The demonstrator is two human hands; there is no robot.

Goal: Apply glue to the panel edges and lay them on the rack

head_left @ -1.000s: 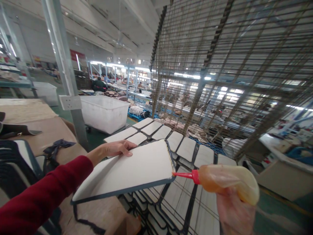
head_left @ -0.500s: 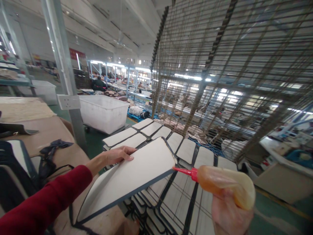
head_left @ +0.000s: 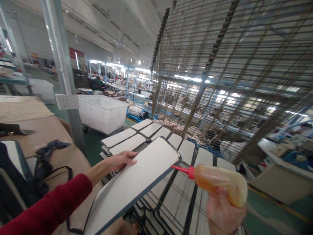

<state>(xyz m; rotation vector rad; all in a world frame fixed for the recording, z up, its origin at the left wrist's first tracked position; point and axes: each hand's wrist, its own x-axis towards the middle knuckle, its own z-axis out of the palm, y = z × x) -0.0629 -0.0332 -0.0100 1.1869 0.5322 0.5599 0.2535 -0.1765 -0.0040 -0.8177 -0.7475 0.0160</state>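
Note:
My left hand (head_left: 123, 160) pinches the left edge of a long cream panel (head_left: 144, 173) with dark blue edging, thumb on top. The panel is tilted over a rack, and its far end shows a wet-looking, yellowish line along the rim. My right hand (head_left: 226, 209) is wrapped round a squeeze bottle (head_left: 220, 181) of amber liquid, probably glue, lying nearly level. The bottle's red nozzle (head_left: 182, 169) points left, its tip at or very near the panel's right edge by the far corner.
Similar cream panels (head_left: 128, 143) lie in rows on the wire rack below. A tall wire grid (head_left: 195, 65) rises behind, leaning over the right side. Left are a metal post (head_left: 58, 49), a white bin (head_left: 101, 112), and a tan worktable (head_left: 70, 163) with dark pieces (head_left: 55, 147).
The nozzle tip has shifted slightly left and up, from the panel's far corner to its right edge. The panel has moved a little right and its near end lower.

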